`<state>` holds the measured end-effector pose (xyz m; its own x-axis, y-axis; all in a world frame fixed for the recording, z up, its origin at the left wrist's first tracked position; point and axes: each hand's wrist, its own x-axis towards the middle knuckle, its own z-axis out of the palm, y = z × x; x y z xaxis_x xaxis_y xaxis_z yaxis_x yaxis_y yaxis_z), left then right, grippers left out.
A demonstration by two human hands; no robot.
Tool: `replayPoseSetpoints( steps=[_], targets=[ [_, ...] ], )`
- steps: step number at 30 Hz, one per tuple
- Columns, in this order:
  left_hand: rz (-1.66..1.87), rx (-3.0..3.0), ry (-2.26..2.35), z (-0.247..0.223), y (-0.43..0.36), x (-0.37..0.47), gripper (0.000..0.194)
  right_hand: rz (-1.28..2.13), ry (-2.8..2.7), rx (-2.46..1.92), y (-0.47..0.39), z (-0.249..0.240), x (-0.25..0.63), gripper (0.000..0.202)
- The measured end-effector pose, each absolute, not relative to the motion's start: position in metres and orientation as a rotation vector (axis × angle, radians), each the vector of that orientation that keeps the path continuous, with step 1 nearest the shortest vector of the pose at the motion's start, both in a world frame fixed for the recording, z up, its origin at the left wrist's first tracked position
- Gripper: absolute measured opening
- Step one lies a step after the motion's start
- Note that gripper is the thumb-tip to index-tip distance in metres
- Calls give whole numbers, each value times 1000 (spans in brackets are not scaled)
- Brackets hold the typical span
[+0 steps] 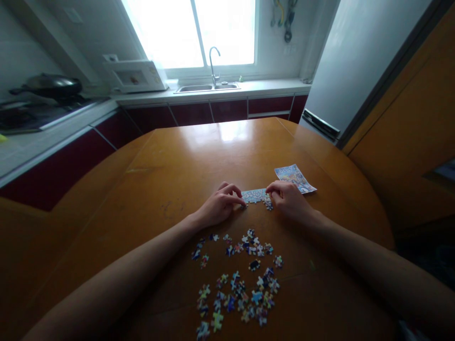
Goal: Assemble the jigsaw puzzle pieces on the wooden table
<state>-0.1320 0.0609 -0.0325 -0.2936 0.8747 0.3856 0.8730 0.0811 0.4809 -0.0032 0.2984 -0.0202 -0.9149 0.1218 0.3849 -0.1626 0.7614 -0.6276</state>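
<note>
A partly assembled jigsaw puzzle (253,195), a narrow pale-blue strip, lies flat on the wooden table. My left hand (223,202) is at its left end, thumb and forefinger closed around the edge there. Under the thumb tip a small puzzle piece (244,206) shows in part. At the opposite end my right hand (287,198) has its fingers curled and pinched onto the strip's upper right corner. A joined section of pale pieces (268,203) hangs down from that end, beside the right fingers. Whether a loose piece is inside the right pinch is hidden.
Many loose puzzle pieces (245,296) are scattered on the table (170,166) nearer to me. A printed picture sheet (295,178) lies just beyond my right hand. Farther off are a sink (195,88), a microwave (137,76), a wok (53,86) and a fridge (355,61).
</note>
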Motion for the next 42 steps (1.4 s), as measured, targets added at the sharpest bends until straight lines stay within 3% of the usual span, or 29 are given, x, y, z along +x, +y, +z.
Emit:
replayPoseSetpoints(
  steps=[24,42],
  targets=[
    [992,1884,2319,-31,62,-131,50,986,-2556,125,293,-24,-2,24],
    [1012,1963,2321,-36,62,-131,49,839,-2427,693,259,-14,11,14]
  ],
)
